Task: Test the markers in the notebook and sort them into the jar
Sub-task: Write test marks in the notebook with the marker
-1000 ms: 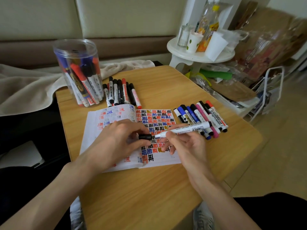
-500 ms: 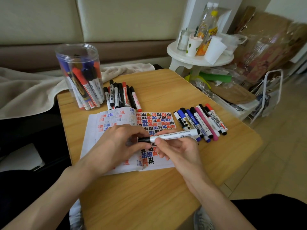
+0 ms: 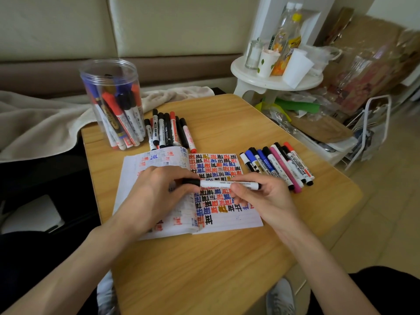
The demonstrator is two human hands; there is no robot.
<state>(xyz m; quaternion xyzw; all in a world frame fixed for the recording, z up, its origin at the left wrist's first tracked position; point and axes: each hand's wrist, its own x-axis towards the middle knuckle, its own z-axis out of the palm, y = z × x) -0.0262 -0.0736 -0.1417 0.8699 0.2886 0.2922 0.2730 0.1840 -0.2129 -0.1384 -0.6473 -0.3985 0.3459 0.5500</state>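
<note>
Marker (image 3: 227, 184), white barrel w/ black cap (image 3: 192, 182), lies level just above the open notebook (image 3: 227, 221), held at both ends. Left hand (image 3: 156, 192) pinches the cap btwn thumb & fingertips. Right hand (image 3: 261, 196) grips the barrel near its black tail end, fingers curled round it. Cap looks seated on the barrel. Tip is hidden inside it, and the barrel print is too small to read.

Notebook lies flat on the wooden table (image 3: 204, 269). Right page is packed w/ black, red & blue test marks. Left page has paler marks and is partly covered by the left hand.

Right of the notebook, a row of markers (image 3: 277, 167) lies side by side on the table: blue, black & red caps, one pink barrel. Behind the notebook a second row (image 3: 168, 130), black & red caps, lies just beside the jar (image 3: 111, 103).

Jar is clear and stands at the table's back left corner. Markers lean inside it, caps up (red, blue, black). They overlap, so the exact no. can't be told.

Light blanket (image 3: 34, 123) lies left of the table. White round stool (image 3: 272, 80) at back right holds bottles & cups. Both forearms are cut off at the bottom edge.
</note>
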